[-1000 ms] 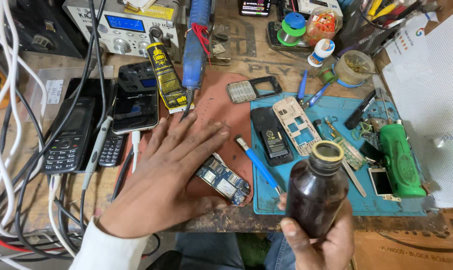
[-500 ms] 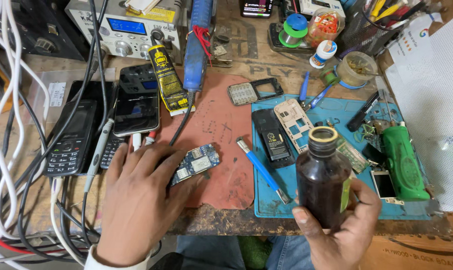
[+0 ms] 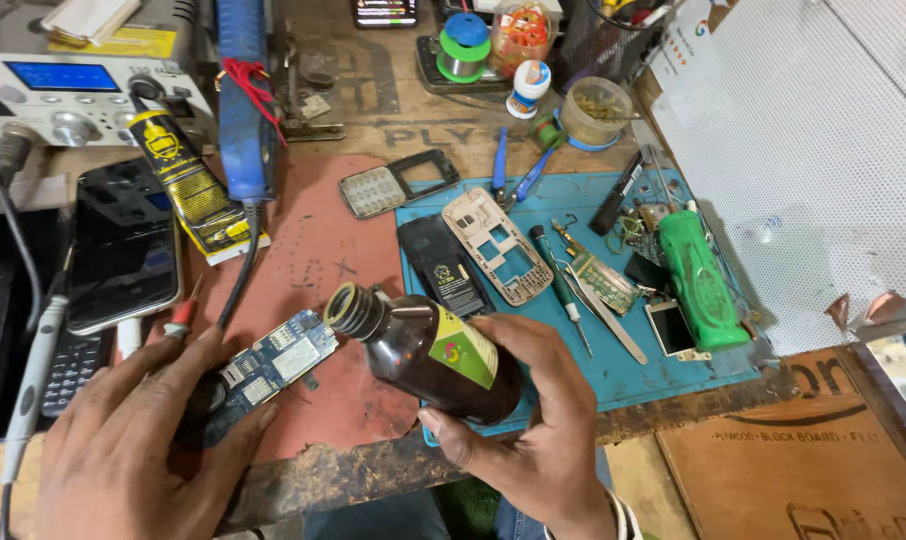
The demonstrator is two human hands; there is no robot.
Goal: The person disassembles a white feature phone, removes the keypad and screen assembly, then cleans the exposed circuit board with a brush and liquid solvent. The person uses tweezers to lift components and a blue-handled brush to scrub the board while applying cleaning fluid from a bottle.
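two hands busy. right hand fingers wrapped round brown bottle, uncapped, tilted, mouth just over circuit board. left hand fingers spread, pinning board to red mat. no liquid seen on it yet.

The left hand rests at the near left of the wooden desk, pinning the near end of a small blue phone circuit board that lies on a reddish-brown rubber mat. Right of it, the right hand keeps its grip around a dark brown glass bottle, tilted with its open mouth just above the board's far end. Behind the bottle, a black phone battery and a beige phone frame lie side by side on a blue work mat. A black smartphone lies left of the reddish mat.
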